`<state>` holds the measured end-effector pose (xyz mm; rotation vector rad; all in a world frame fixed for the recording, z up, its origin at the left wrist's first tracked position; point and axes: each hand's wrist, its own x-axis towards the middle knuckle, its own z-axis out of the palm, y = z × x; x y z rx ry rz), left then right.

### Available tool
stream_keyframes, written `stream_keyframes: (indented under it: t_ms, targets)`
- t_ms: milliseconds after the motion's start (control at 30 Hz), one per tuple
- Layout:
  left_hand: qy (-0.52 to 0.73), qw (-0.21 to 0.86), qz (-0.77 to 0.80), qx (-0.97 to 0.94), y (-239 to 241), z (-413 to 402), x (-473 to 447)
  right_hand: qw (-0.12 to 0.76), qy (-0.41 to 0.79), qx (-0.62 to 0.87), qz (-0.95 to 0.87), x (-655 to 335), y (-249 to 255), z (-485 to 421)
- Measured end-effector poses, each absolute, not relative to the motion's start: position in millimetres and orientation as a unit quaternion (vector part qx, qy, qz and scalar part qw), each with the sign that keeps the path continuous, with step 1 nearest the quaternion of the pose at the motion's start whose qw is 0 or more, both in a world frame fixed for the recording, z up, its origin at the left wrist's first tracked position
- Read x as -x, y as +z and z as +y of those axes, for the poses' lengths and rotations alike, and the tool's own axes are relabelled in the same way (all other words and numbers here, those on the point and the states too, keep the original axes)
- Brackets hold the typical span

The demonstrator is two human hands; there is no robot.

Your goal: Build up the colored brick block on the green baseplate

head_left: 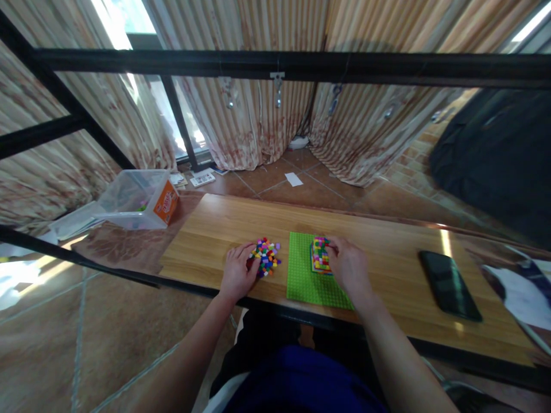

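Note:
A loose pile of small toy bricks point(267, 258) in many colours lies on the wooden table. My left hand point(239, 271) rests at the pile's left edge, thumb and fingers apart, with a few bricks in the gap between them. To the right of the pile lies a green studded baseplate point(299, 281). On it stands a low rectangular block of multicoloured bricks point(321, 255), built in layers. My right hand point(349, 265) is over the block's right side, fingertips pinched together at its top. Whatever is between those fingertips is hidden, as is part of the block.
A black phone point(450, 285) lies on the table's point(391, 246) right part. Left of the table stands a clear plastic box point(129, 192) with an orange label. A black metal bar point(275, 64) crosses above, with clips hanging from it. Papers lie on the tiled floor.

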<state>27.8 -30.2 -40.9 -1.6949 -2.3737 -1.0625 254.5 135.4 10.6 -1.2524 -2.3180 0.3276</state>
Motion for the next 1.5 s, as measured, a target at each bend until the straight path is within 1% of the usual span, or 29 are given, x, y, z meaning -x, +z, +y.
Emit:
stream_keyframes:
  t_ms: [333, 500, 933, 1167, 1500]
  targets:
    - [-0.342, 0.015, -0.765, 0.546, -41, -31, -28, 0.298, 0.141, 0.466, -0.821, -259, 2, 134]
    - [-0.342, 0.011, -0.765, 0.546, -40, -30, -28, 0.325, 0.136, 0.444, -0.823, -265, 2, 127]
    - [-0.338, 0.015, -0.766, 0.546, -38, -31, -29, 0.315, 0.115, 0.415, -0.846, -266, -5, 126]
    - [-0.337, 0.015, -0.768, 0.545, -38, -30, -30, 0.327, 0.119, 0.401, -0.847, -266, -11, 127]
    - [-0.335, 0.027, -0.767, 0.547, -42, -29, -28, 0.309, 0.135, 0.397, -0.854, -268, -9, 132]
